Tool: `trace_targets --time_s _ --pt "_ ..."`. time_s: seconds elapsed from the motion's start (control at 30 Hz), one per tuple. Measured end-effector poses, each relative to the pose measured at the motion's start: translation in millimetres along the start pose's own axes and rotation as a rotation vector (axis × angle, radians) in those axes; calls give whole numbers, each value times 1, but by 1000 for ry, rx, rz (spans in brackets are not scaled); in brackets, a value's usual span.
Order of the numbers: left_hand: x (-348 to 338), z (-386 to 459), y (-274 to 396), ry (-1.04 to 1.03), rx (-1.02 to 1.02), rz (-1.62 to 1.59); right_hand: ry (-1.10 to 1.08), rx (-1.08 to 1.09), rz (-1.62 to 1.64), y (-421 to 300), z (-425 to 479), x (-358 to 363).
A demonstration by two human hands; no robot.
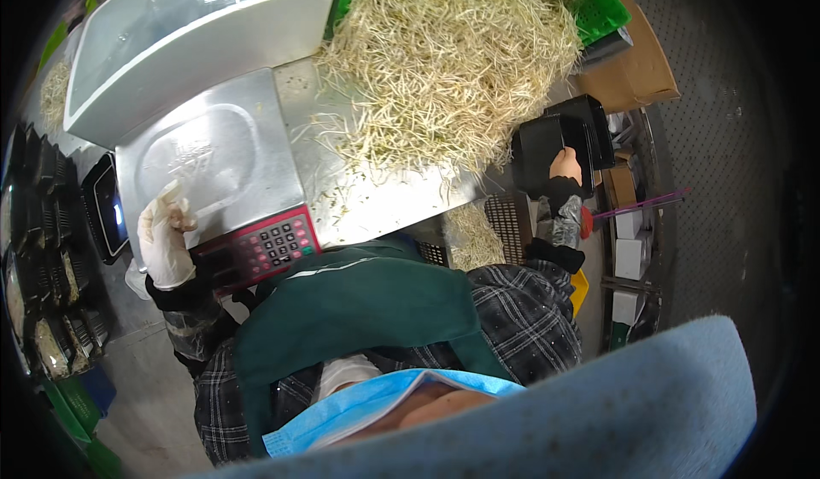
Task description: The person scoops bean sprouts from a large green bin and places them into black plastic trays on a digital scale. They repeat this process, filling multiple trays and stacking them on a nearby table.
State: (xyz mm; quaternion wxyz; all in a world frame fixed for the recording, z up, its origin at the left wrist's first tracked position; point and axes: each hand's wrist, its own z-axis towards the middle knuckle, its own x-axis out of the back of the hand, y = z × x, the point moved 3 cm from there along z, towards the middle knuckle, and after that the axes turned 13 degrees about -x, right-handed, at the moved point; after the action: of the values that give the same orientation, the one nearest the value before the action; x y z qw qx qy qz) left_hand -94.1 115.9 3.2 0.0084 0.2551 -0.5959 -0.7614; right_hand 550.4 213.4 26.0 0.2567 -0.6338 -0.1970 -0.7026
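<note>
My left hand (166,238), in a torn white glove with bare fingertips showing, hovers at the left front corner of a scale's steel platform (256,133). Its fingers are loosely curled and I see nothing in them. To the right, my bare right hand (566,166) grips a black plastic tray (541,149); another black tray (596,126) sits right behind it. The fingers on the far side are hidden. A large heap of bean sprouts (448,69) spills from a green crate (602,8) onto the steel table (359,213).
A white foam box (211,46) stands behind the scale's red keypad (275,245). Stacked packed trays (45,222) and a lone black tray (102,210) are at left. Below the table edge, a brown crate (509,226) stands by more sprouts (474,238). Cardboard (631,56) borders the right.
</note>
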Motion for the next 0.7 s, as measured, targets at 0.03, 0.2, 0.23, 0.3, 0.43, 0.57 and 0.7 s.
trace_targets --time_s 0.03,0.2,0.23,0.3,0.43,0.57,0.7 --pt "-19 -6 -11 44 9 21 33 -40 -49 -2 -7 9" --pt "-114 -22 -52 -145 149 73 417 343 212 -5 -15 49" --pt "-140 -21 -59 -226 189 15 489 540 344 -20 -24 60" --pt "-178 -20 -88 -498 157 -174 440 977 510 -70 -55 73" --pt "-242 -39 -97 -196 154 -571 -79 1905 543 -157 -168 51" --pt "-175 -38 -79 72 -115 108 -346 2034 803 -206 -172 58" --pt "-86 -47 -20 543 -51 -74 164 1562 296 -290 -48 52"
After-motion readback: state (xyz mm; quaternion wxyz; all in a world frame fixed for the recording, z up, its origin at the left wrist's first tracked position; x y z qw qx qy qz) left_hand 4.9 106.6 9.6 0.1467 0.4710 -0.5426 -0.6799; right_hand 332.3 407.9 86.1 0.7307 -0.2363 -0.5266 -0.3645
